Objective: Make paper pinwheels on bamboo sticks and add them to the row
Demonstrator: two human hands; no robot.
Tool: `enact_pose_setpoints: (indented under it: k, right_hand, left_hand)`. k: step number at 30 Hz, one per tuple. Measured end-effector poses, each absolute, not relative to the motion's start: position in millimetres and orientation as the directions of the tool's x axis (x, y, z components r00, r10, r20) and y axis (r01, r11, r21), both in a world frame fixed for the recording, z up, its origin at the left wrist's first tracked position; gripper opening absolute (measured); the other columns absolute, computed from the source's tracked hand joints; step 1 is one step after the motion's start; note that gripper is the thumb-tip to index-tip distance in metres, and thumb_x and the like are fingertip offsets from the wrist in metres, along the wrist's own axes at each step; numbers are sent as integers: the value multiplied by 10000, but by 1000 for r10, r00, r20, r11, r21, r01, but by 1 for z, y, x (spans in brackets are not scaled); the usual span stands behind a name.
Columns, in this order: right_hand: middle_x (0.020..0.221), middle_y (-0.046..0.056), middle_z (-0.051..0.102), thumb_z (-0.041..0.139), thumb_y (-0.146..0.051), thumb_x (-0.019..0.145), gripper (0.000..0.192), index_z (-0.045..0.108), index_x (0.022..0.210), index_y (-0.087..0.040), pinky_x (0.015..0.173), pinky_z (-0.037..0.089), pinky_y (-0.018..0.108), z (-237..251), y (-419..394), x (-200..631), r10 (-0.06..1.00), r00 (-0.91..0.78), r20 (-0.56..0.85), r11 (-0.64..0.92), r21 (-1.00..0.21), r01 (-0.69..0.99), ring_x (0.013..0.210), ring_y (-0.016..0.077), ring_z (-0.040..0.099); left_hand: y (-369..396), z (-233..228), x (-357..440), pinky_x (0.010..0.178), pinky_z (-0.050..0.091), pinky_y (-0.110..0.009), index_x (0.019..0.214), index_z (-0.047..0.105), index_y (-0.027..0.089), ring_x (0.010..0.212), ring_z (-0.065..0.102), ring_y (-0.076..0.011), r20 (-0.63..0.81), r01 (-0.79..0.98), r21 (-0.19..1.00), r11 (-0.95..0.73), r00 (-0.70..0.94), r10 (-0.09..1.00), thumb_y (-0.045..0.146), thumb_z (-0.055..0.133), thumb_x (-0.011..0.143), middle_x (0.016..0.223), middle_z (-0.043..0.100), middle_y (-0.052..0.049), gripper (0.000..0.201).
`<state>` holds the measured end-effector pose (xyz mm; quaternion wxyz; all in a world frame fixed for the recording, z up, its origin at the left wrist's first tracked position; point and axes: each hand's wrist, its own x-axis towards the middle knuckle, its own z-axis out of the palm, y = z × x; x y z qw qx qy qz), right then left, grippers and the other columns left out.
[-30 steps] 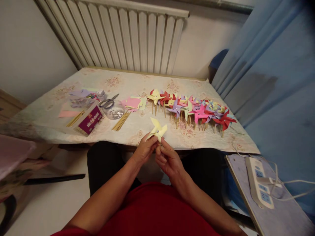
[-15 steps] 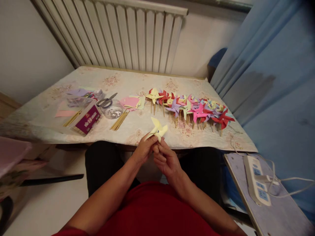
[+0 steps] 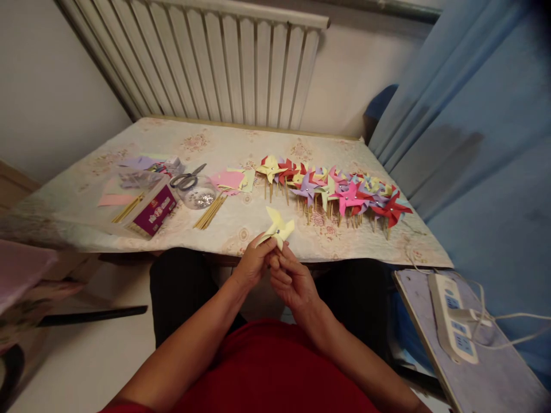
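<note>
Watching from afar, I see the left hand (image 3: 253, 261) pinching the yellow pinwheel (image 3: 279, 229) low down, by the near edge of the table (image 3: 236, 221). The right hand (image 3: 295, 282) curls just below, fingers bunched; I can't tell what they grip. Sticks (image 3: 210, 212) and more pinwheels (image 3: 352, 198) lie beyond.

Free tablecloth (image 3: 249, 215) beyond held pinwheel (image 3: 278, 230), sticks (image 3: 209, 212) left, pinwheel cluster (image 3: 350, 198) blocking right

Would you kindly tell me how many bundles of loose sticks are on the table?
2: the right bundle lies beside the clear bowl, and the left bundle is at the left side of the purple box. Others may be hidden behind that box.
</note>
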<state>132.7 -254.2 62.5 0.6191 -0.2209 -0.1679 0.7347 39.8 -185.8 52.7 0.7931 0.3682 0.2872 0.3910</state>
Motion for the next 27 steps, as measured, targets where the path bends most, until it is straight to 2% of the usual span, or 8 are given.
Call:
enact_pose_setpoints:
  k: [4, 12, 16, 20, 24, 27]
  right_hand:
    - [682, -63, 523, 645, -197, 773, 358, 545, 1114, -242, 355, 214, 118, 61, -255, 132, 983, -134, -124, -179, -506, -844, 409, 26, 214]
    - [704, -57, 562, 649, -191, 772, 477, 546, 1234, -255, 358, 214, 128, 62, -257, 131, 982, -123, -141, -179, -507, -843, 401, 22, 238]
    - [724, -35, 612, 676, -232, 763, 504, 559, 1253, -242, 368, 227, 149, 66, -263, 134, 983, -87, -163, -166, -572, -803, 403, 24, 288]
    - [683, -34, 609, 683, -313, 779, 426, 595, 1184, -209, 364, 248, 180, 70, -268, 144, 984, 25, -176, -117, -745, -657, 381, 38, 346]
    - [657, -39, 606, 680, -330, 755, 325, 626, 1037, -178, 374, 273, 184, 67, -267, 157, 934, 330, -134, -3, -930, -367, 389, 44, 385]
    - [664, -34, 609, 682, -332, 725, 294, 630, 969, -176, 369, 288, 185, 59, -264, 160, 867, 476, -148, -61, -979, -194, 398, 51, 406]
  left_hand:
    - [-185, 52, 41, 535, 443, -192, 914, 622, 135, 542, 576, -84, -173, -425, 803, 417, 504, 846, 368, 725, 765, 698, 637, 3, 295]
    - [-176, 57, 37, 555, 473, -193, 852, 642, 120, 556, 574, -84, -134, -476, 780, 407, 507, 851, 361, 710, 782, 700, 660, -34, 260]
    - [-169, 63, 31, 550, 465, -175, 881, 656, 109, 568, 564, -70, -123, -535, 754, 382, 457, 881, 318, 742, 755, 793, 702, -64, 259]
    - [-162, 67, 22, 525, 459, -176, 879, 654, 113, 561, 571, -82, -147, -575, 726, 377, 406, 902, 314, 761, 733, 755, 709, -63, 270]
    - [-158, 68, 16, 502, 450, -175, 876, 645, 127, 532, 563, -77, -182, -592, 692, 413, 410, 893, 311, 758, 735, 753, 712, -58, 257]
    - [-159, 68, 16, 511, 453, -174, 878, 641, 133, 547, 569, -77, -192, -595, 674, 438, 431, 882, 312, 750, 743, 778, 716, -62, 250]
